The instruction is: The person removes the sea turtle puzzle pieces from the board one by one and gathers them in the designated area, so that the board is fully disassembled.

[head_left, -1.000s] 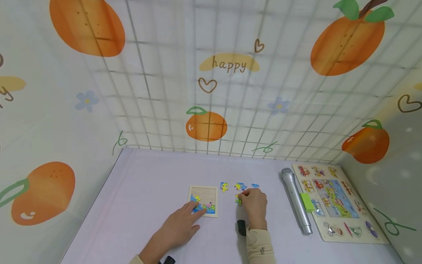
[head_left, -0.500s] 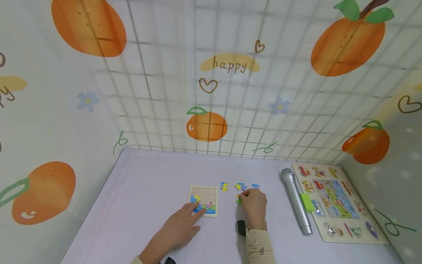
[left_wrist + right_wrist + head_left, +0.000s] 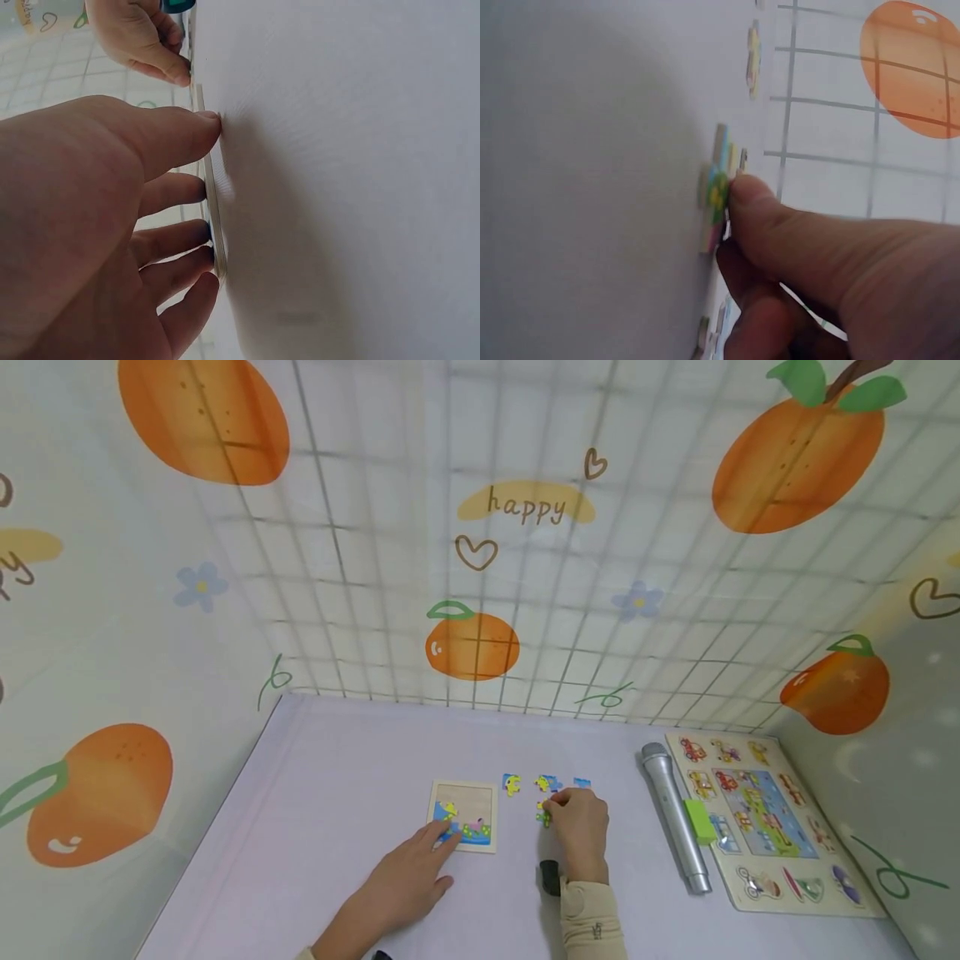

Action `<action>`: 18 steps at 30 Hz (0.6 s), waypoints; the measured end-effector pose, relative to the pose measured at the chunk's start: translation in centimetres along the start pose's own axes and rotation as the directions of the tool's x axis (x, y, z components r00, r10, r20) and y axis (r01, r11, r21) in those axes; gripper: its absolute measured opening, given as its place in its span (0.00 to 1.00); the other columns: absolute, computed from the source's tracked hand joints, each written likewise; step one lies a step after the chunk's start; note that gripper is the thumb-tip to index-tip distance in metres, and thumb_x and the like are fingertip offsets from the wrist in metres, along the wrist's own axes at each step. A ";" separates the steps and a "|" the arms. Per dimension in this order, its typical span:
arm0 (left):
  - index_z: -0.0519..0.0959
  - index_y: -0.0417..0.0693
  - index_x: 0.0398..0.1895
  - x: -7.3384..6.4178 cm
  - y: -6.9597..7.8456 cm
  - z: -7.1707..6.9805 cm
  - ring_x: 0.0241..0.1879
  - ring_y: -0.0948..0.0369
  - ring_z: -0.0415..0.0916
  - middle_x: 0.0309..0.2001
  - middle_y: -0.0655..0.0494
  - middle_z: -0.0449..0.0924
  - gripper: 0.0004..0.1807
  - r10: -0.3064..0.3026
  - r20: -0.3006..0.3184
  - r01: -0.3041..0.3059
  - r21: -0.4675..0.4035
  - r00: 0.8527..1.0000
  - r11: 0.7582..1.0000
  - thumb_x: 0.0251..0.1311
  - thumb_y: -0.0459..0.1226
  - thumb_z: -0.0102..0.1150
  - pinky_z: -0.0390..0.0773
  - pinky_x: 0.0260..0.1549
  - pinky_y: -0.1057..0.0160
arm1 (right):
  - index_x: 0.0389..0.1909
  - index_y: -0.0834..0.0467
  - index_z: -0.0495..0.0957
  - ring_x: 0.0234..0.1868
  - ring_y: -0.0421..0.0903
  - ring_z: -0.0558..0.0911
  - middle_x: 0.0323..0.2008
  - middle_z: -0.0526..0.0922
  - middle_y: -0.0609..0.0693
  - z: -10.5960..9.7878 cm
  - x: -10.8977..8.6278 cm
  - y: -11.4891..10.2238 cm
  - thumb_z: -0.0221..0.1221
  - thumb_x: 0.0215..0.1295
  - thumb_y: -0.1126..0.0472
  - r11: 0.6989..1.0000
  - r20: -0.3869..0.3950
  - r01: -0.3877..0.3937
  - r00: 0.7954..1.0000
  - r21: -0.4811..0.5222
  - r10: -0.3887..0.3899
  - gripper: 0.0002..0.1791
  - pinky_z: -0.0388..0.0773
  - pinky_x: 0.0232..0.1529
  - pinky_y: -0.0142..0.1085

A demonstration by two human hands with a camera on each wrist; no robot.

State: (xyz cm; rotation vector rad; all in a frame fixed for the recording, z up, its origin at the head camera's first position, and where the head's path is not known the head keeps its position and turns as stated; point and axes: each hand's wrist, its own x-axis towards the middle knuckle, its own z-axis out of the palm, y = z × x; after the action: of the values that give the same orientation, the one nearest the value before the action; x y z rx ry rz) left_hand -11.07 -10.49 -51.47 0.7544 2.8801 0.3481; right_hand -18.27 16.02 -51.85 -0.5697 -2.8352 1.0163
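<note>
Left hand (image 3: 402, 875): rests on tray (image 3: 471, 801) with fingers apart.
Right hand (image 3: 582, 825): pinches piece (image 3: 717, 193) at three o'clock from tray.
Mic (image 3: 677, 820): lies farther toward three o'clock.

Beyond the far edge of the surface (image 3: 360, 768), I read "happy" (image 3: 527, 504) in brown, handwritten-looking lowercase letters over a yellow patch on the back wall (image 3: 382, 602). Past the left edge, on the left wall (image 3: 90, 660), I make out only the end of a cut-off word (image 3: 20, 567), its last letter a "y". On my right sleeve (image 3: 587, 903), the small dark mark (image 3: 597, 931) is too tiny for me to read.
</note>
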 end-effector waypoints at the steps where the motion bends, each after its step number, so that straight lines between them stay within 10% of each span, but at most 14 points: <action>1: 0.70 0.48 0.73 0.0 0.0 0.0 0.73 0.51 0.66 0.73 0.47 0.65 0.33 -0.003 0.003 0.003 -0.001 1.000 1.000 0.69 0.49 0.61 0.74 0.68 0.51 | 0.32 0.60 0.90 0.34 0.49 0.81 0.32 0.89 0.53 0.0 0.0 0.0 0.72 0.60 0.61 1.000 -0.002 0.000 1.000 0.004 0.000 0.05 0.74 0.27 0.34; 18: 0.72 0.48 0.72 0.0 -0.2 -0.1 0.70 0.53 0.69 0.69 0.50 0.72 0.32 0.044 -0.056 -0.038 0.094 0.997 0.995 0.68 0.49 0.62 0.74 0.68 0.53 | 0.35 0.57 0.91 0.36 0.46 0.85 0.34 0.92 0.51 0.4 -0.3 -1.5 0.72 0.60 0.58 0.987 0.046 0.133 0.989 0.087 -0.137 0.07 0.81 0.32 0.36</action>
State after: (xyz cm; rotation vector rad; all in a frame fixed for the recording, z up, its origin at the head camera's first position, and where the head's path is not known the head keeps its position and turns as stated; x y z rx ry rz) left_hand -11.16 -10.67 -51.46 0.8332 2.9561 0.2464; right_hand -18.50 14.60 -51.17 -0.3428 -2.8137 1.1335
